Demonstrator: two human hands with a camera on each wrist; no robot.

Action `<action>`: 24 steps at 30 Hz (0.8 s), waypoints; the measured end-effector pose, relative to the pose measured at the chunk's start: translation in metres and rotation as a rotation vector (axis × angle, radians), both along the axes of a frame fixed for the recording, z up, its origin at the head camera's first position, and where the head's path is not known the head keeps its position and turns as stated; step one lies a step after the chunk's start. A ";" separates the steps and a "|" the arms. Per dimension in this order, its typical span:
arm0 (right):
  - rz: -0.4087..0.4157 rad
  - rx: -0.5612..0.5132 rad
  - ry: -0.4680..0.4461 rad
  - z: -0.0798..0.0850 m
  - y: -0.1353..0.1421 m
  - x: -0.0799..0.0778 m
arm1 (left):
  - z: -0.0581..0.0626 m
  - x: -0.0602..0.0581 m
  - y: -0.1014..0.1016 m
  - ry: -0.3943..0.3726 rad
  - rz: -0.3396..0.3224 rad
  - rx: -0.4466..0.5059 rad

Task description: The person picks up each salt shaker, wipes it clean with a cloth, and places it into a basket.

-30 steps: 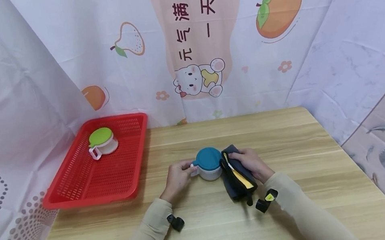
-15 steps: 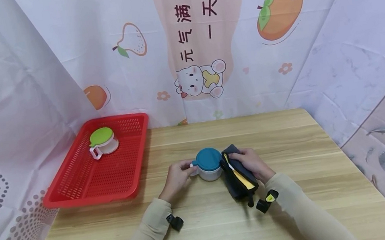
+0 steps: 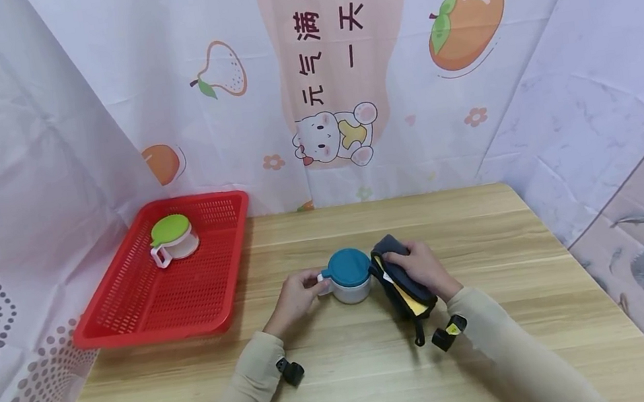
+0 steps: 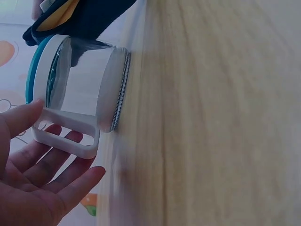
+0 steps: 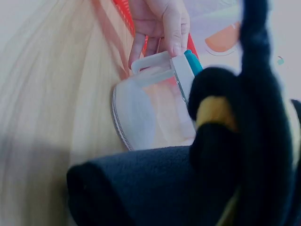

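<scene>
A clear seasoning jar (image 3: 352, 292) with a blue lid (image 3: 349, 266) and white handle (image 4: 70, 134) stands upright on the wooden table. My left hand (image 3: 297, 299) holds it by the handle, thumb on the upper end and fingers behind it in the left wrist view. On the jar's right side, my right hand (image 3: 425, 269) grips a folded dark grey cloth (image 3: 391, 253) with yellow inside, black edging and a hanging loop. The cloth's edge is at the jar's side; whether it touches is unclear. In the right wrist view the cloth (image 5: 141, 183) hides the right hand and part of the jar.
A red plastic basket (image 3: 233, 267) sits at the table's left. Inside it is a similar jar with a green lid (image 3: 170, 228). Wooden table surface (image 3: 370, 385) spreads in front of the hands, and a printed curtain (image 3: 217, 147) hangs behind the table.
My right hand has shifted slightly right and turned the cloth a little, drawing its lower part away from the jar. The left hand and the jar stay in place.
</scene>
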State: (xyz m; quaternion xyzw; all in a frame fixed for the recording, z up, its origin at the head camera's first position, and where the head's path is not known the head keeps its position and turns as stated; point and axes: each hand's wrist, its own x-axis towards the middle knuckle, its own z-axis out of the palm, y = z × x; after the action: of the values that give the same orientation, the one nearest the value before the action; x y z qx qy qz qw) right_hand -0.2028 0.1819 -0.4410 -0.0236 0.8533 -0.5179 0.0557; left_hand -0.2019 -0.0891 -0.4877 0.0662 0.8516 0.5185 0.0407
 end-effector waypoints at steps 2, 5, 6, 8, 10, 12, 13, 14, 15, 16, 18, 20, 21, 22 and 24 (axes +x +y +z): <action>0.015 0.051 0.046 0.003 0.000 -0.001 | 0.000 -0.001 0.000 -0.009 -0.003 -0.005; 0.051 0.143 0.133 0.009 -0.002 -0.002 | -0.001 -0.001 -0.001 -0.022 -0.008 -0.007; 0.059 0.171 0.162 0.011 -0.002 -0.002 | -0.001 -0.001 -0.001 -0.024 -0.009 -0.006; 0.080 0.221 0.218 0.015 -0.004 -0.003 | -0.001 -0.001 -0.001 -0.026 -0.014 0.000; 0.104 0.256 0.265 0.019 -0.006 -0.003 | -0.001 -0.001 -0.001 -0.025 -0.015 0.004; 0.122 0.279 0.295 0.023 -0.009 -0.002 | 0.000 -0.001 -0.001 -0.026 -0.015 0.004; 0.130 0.294 0.317 0.024 -0.010 -0.002 | 0.000 -0.001 -0.001 -0.025 -0.015 0.004; 0.138 0.308 0.332 0.025 -0.011 -0.002 | 0.000 -0.001 -0.001 -0.025 -0.017 0.002; 0.148 0.321 0.346 0.027 -0.012 -0.002 | 0.000 -0.001 -0.001 -0.024 -0.018 -0.002; 0.157 0.341 0.363 0.028 -0.013 -0.002 | 0.001 0.000 -0.001 -0.029 -0.019 -0.003; 0.174 0.383 0.393 0.031 -0.016 -0.001 | 0.001 0.000 -0.002 -0.039 -0.021 -0.004; 0.193 0.418 0.413 0.034 -0.018 0.001 | 0.001 -0.001 -0.002 -0.053 -0.020 -0.009; 0.202 0.435 0.425 0.036 -0.020 0.001 | 0.001 -0.001 -0.002 -0.063 -0.015 -0.008; 0.209 0.452 0.437 0.037 -0.021 0.002 | 0.001 -0.001 -0.001 -0.074 -0.012 -0.006; 0.225 0.478 0.459 0.040 -0.024 0.003 | 0.001 -0.002 -0.001 -0.087 -0.004 -0.008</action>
State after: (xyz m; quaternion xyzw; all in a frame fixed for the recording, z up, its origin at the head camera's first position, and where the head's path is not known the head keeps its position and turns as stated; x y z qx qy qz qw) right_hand -0.1996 0.1583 -0.4008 -0.2198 0.9327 -0.2753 -0.0768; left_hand -0.2037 -0.0901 -0.4864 0.0454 0.8509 0.5173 0.0790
